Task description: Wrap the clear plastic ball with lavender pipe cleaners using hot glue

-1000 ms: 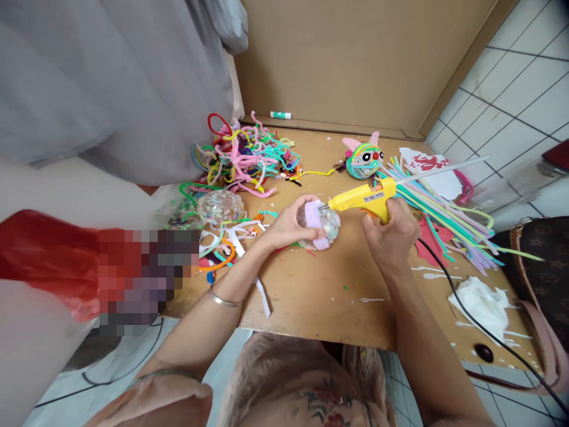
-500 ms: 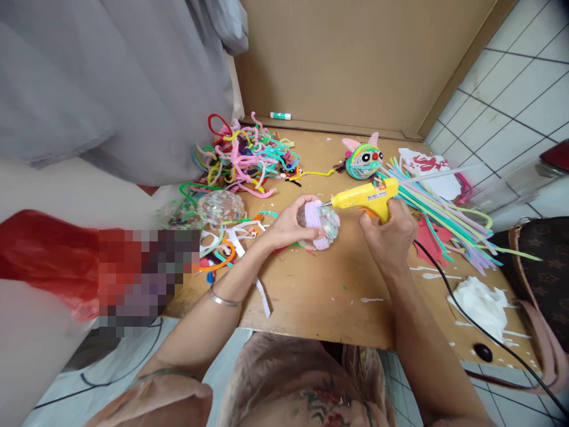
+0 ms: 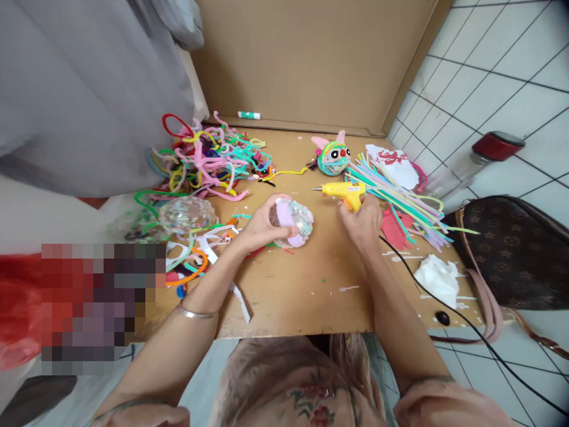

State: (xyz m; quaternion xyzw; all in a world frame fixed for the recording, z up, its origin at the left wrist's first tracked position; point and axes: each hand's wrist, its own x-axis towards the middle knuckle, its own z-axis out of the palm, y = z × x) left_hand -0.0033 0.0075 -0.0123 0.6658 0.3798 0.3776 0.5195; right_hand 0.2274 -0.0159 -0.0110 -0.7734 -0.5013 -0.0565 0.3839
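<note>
My left hand (image 3: 263, 225) is wrapped round a clear round ball (image 3: 304, 214) with lilac pipe cleaner strips across its side. In my right hand (image 3: 363, 220) is a yellow glue gun (image 3: 342, 189); its metal nozzle points left and stands apart from the ball, up and to its right. Behind the gun sits a decorated ball (image 3: 333, 159) with pink ears, black-and-white eyes and a red nose. Straight pipe cleaners (image 3: 400, 196) lie in a bundle to the right.
A tangled pipe cleaner heap (image 3: 208, 157) and another clear ball (image 3: 187, 213) are at the left. A glue stick (image 3: 249, 115) lies at the back. Right side: crumpled tissue (image 3: 438, 280), black cord (image 3: 413, 276), brown handbag (image 3: 515, 255), red-capped bottle (image 3: 498, 146).
The glue gun has drawn back from the ball, its nozzle no longer at the lilac strips. The whole view has shifted, so the table's things appear further left.
</note>
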